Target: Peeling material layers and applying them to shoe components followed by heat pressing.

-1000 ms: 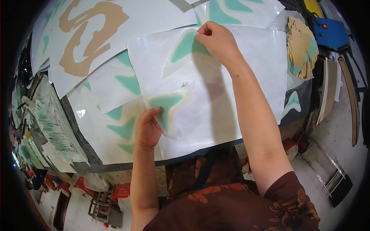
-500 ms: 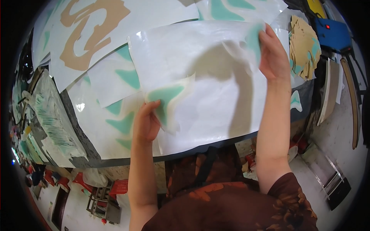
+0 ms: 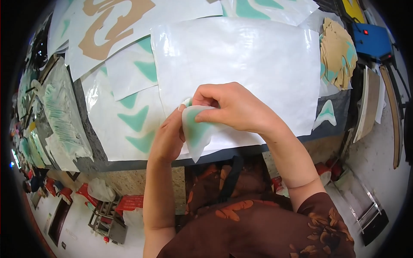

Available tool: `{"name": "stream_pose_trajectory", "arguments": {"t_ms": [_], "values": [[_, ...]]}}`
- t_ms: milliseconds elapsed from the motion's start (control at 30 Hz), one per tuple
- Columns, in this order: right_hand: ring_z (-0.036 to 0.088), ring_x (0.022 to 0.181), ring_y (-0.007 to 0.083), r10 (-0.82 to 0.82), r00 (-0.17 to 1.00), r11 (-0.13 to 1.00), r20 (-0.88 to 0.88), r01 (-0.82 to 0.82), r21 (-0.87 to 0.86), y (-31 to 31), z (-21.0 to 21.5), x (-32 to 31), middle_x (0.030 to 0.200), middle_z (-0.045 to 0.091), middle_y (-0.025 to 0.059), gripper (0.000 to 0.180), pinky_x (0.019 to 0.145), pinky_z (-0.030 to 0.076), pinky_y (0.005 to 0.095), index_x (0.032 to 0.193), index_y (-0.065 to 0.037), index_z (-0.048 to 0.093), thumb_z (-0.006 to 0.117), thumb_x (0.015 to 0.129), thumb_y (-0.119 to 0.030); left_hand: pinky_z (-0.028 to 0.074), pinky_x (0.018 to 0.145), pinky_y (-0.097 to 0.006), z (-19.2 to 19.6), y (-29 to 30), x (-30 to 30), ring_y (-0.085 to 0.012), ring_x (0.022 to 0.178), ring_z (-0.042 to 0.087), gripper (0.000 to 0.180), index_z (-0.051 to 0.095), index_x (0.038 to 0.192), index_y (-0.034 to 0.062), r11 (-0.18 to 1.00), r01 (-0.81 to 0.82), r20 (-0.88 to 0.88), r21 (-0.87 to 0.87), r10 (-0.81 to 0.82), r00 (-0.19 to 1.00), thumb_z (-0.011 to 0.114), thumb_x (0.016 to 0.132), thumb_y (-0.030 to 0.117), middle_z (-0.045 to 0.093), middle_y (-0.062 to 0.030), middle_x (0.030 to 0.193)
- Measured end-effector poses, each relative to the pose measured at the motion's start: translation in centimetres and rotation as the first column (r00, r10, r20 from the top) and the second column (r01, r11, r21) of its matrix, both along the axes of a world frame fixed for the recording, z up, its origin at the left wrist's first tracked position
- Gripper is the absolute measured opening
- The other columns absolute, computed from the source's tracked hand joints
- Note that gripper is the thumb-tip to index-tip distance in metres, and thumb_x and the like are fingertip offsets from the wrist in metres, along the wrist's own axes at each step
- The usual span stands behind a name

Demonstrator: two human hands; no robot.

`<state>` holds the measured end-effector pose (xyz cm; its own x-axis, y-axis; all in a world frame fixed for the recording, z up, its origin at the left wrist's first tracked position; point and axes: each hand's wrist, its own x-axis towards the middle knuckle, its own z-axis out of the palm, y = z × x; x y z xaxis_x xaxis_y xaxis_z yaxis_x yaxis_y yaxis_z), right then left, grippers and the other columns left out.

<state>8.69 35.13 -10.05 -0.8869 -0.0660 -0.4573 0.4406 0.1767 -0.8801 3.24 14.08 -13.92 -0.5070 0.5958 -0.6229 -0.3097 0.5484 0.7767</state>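
Observation:
In front of my body, both hands meet over the near edge of a large glossy white sheet (image 3: 241,51). Between them is a curved, pointed cutout (image 3: 198,131), pale at its border and green in the middle, one tip hanging down. My right hand (image 3: 236,107) pinches its upper part between thumb and bent fingers. Fingers of my left hand (image 3: 165,137) close on its left side, where a small pale-green edge sticks up. Whether this is one layer or two I cannot tell. Left of my hands lies a white sheet with green pointed shapes (image 3: 135,118).
Brown curved paper shapes (image 3: 103,41) lie on white paper at the far left. A stack of ragged brown paper pieces (image 3: 337,56) sits at the right, near a blue box (image 3: 372,38) with a red light. A similar small cutout (image 3: 327,114) rests at the right edge.
My right hand has come from the sheet's far right corner down to my left hand. The cutout in my left hand has risen off the sheet, and both hands now hold it.

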Motion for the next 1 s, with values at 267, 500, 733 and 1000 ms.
{"name": "stream_pose_trajectory", "arguments": {"t_ms": [267,500,733,1000], "values": [[0.061,0.071,0.0149,0.049,0.998,0.993,-0.029,-0.046,0.109,-0.6,1.3,1.1,0.076,0.065,0.0049,0.022,0.066,0.047,0.0262,0.102,-0.007,0.066,0.062,0.089,-0.025,0.048,0.094,-0.034,1.6,-0.8,3.3,-0.0205,0.11,0.059,0.047,0.048,0.135,0.0008,0.837,-0.54,0.579,0.089,0.397,0.712,0.061,0.091,0.013,0.06,-0.0104,0.122],[0.055,0.071,0.0068,-0.468,0.872,0.826,0.142,0.489,-0.279,2.9,1.0,4.7,0.085,0.064,0.0006,0.024,0.066,0.042,0.0226,0.103,-0.008,0.063,0.057,0.095,-0.03,0.046,0.098,-0.036,1.3,-3.3,5.0,-0.0234,0.118,0.055,0.049,0.043,0.137,0.0007,0.624,-0.756,0.735,0.198,0.416,0.536,0.058,0.092,0.014,0.057,-0.0116,0.127],[0.055,0.075,0.0078,-0.191,0.923,0.824,0.335,0.336,-0.456,-1.4,1.4,5.7,0.086,0.062,0.0006,0.02,0.069,0.046,0.0228,0.098,-0.009,0.062,0.067,0.089,-0.026,0.048,0.095,-0.036,2.1,-5.4,5.9,-0.0231,0.112,0.058,0.045,0.044,0.135,0.0008,0.533,-0.818,0.675,0.217,0.524,0.52,0.055,0.094,0.016,0.058,-0.0115,0.125],[0.048,0.074,0.0033,-0.437,0.899,0.792,0.03,0.4,-0.462,-5.4,1.1,3.4,0.082,0.055,-0.0059,0.009,0.069,0.041,0.0203,0.093,-0.007,0.062,0.068,0.086,-0.007,0.046,0.098,-0.037,3.4,-8.6,5.3,-0.0216,0.113,0.058,0.04,0.049,0.132,0.0028,0.468,-0.861,0.549,0.197,0.675,0.493,0.058,0.094,0.01,0.058,-0.0087,0.126]]}}
